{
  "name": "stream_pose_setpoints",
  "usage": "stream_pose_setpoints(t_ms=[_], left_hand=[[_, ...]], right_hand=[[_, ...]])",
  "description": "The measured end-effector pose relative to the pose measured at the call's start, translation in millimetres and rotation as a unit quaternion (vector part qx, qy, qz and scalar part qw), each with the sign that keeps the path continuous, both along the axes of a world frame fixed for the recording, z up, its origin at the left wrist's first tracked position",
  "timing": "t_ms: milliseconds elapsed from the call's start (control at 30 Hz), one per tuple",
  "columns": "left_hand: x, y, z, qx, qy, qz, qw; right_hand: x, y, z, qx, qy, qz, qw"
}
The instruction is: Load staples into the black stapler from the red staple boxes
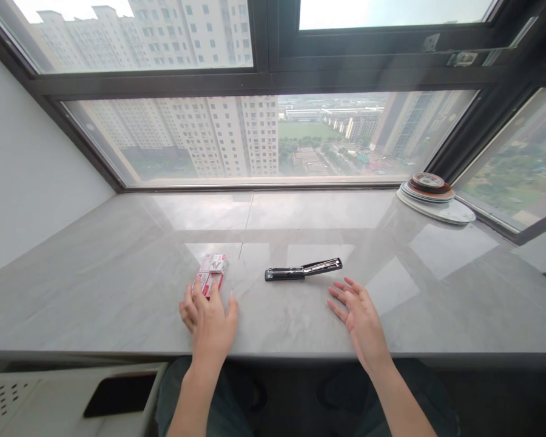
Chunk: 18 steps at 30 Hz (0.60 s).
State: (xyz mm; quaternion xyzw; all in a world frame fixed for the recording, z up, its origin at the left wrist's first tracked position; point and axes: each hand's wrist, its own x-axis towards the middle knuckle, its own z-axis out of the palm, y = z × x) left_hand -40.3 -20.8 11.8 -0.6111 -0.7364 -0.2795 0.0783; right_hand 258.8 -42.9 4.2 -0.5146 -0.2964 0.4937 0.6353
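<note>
A small red and white box (205,273), which looks like a pack of staples, lies on the grey marble-look sill, with a smaller white box (218,263) on its far end. My left hand (210,317) is over the near end of the red and white box, fingers spread; whether the fingertips touch it I cannot tell. A black stapler (303,269) lies opened out in the middle, its metal inside facing up and its right part raised. Just right of and nearer than the stapler, my right hand (355,311) hovers with its fingers apart, holding nothing.
Stacked round plates or coasters (430,193) sit in the far right corner by the window. The dark window frame (255,189) borders the sill's back edge. A pale cabinet or appliance (40,400) stands below the sill at the lower left. My legs are under the front edge.
</note>
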Motion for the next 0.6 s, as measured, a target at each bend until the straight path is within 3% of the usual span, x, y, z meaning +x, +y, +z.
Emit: stream_pose_setpoints(t_ms=[100, 200, 300, 367, 500, 600], left_hand=[[-21.6, -11.4, -4.9, -0.026, 0.014, -0.017, 0.999], [-22.7, -17.5, -6.6, -0.041, -0.024, -0.133, 0.99], [-0.9, -14.7, -2.3, -0.068, -0.084, -0.271, 0.957], [20.9, -9.4, 1.9, -0.079, -0.123, -0.323, 0.935], [55.2, 1.5, 6.7, -0.083, -0.174, -0.347, 0.918], [61.6, 5.4, 7.2, -0.095, -0.19, -0.362, 0.908]], right_hand=[[0.2, -13.8, -1.3, -0.06, -0.096, 0.101, 0.988], [-7.5, -9.5, 2.9, -0.103, -0.203, 0.22, 0.949], [-18.8, 5.5, 11.7, -0.105, -0.252, 0.295, 0.916], [-24.1, 17.3, 16.7, -0.1, -0.249, 0.329, 0.905], [-23.2, 35.9, 21.4, -0.114, -0.239, 0.344, 0.901], [-14.5, 42.4, 22.9, -0.131, -0.256, 0.368, 0.885]])
